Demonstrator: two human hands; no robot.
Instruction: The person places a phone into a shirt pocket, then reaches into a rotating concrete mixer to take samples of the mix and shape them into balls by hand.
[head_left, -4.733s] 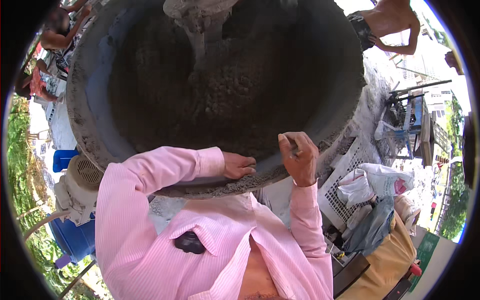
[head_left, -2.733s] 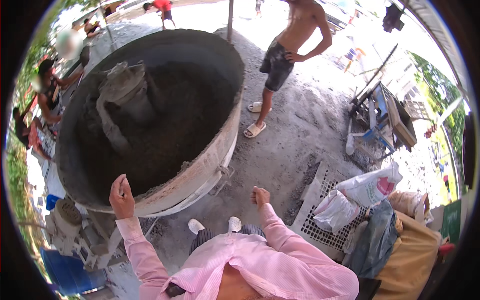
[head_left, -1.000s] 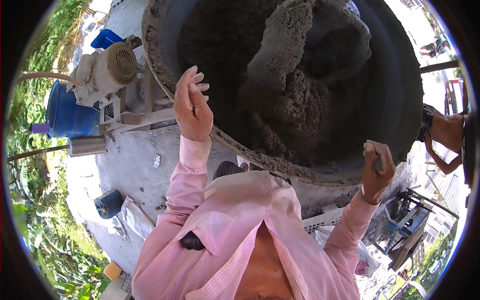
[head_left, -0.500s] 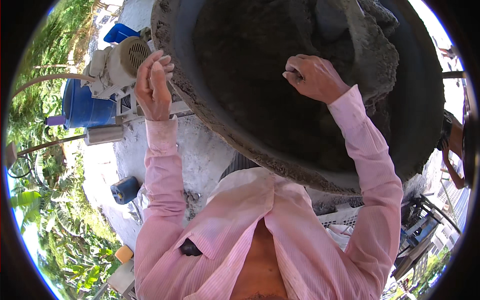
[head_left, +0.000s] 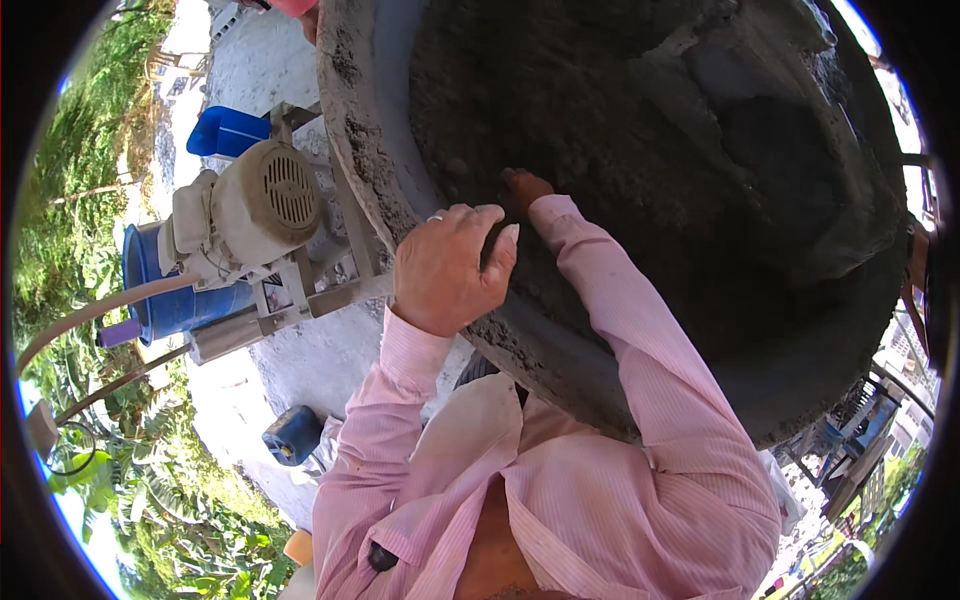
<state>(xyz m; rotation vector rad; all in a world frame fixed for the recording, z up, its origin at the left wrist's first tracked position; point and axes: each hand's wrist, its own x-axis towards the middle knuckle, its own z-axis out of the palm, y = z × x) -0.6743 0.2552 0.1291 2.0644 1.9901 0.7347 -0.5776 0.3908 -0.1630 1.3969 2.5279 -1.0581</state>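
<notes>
A large round mixing drum (head_left: pixel 358 165) with a crusted grey rim stands in front of me. Dark, damp-looking material (head_left: pixel 580 120) lies inside it, heaped and lighter grey toward the far right. My right hand (head_left: pixel 527 187) reaches deep into the drum, low over the dark material at its left part. Shadow hides its fingertips, so whether it holds anything does not show. Over the near left rim hovers my left hand (head_left: pixel 452 265), thumb and curved fingers apart, nothing between them. A ring sits on one of its fingers.
Left of the drum is a dusty motor (head_left: pixel 245 200) on a metal frame (head_left: pixel 345 290). Behind it stand a blue barrel (head_left: pixel 145 275) and a blue container (head_left: pixel 228 132). A dark blue jerrycan (head_left: pixel 292 435) rests on the pale ground. Part of another person (head_left: pixel 300 8) shows at the top.
My right hand has moved left and down into the drum. My left hand has swung right, from beside the motor to the rim. The view has shifted, and a person's part appears at the top.
</notes>
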